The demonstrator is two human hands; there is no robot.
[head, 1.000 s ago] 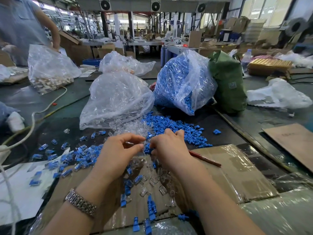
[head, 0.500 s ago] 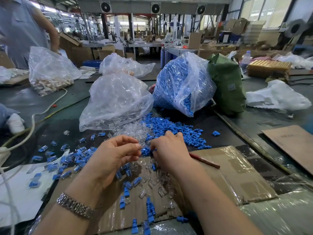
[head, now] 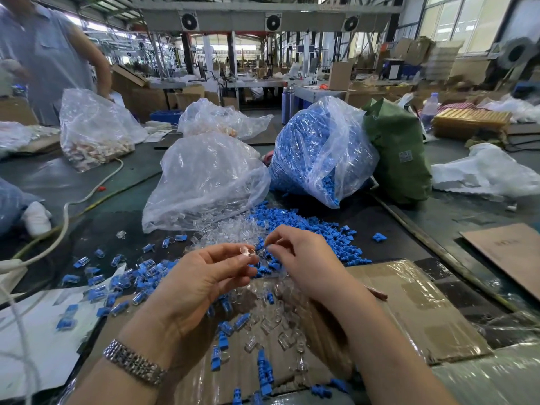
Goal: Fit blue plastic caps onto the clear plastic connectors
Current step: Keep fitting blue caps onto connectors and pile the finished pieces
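My left hand (head: 201, 279) pinches a clear plastic connector (head: 247, 252) between thumb and fingertips, its open end turned up. Close beside it, my right hand (head: 304, 258) pinches a small piece (head: 261, 248), blue and clear, at its fingertips. Behind the hands lies a heap of loose blue caps (head: 306, 226) and a heap of clear connectors (head: 225, 229). Several capped connectors (head: 128, 282) are scattered on the left. More clear and blue pieces (head: 263, 325) lie on the taped cardboard (head: 415, 311) under my hands.
A clear bag of connectors (head: 204, 182) and a bag of blue caps (head: 318, 147) stand behind the heaps, with a green bag (head: 400, 153) to their right. A white cable (head: 70, 206) runs along the left. A person (head: 43, 54) stands at the far left by another bag (head: 93, 133).
Both hands have lifted off the pile of parts. The left hand now holds a clear connector up in view, and the right hand has opened its fingers a little beside it.
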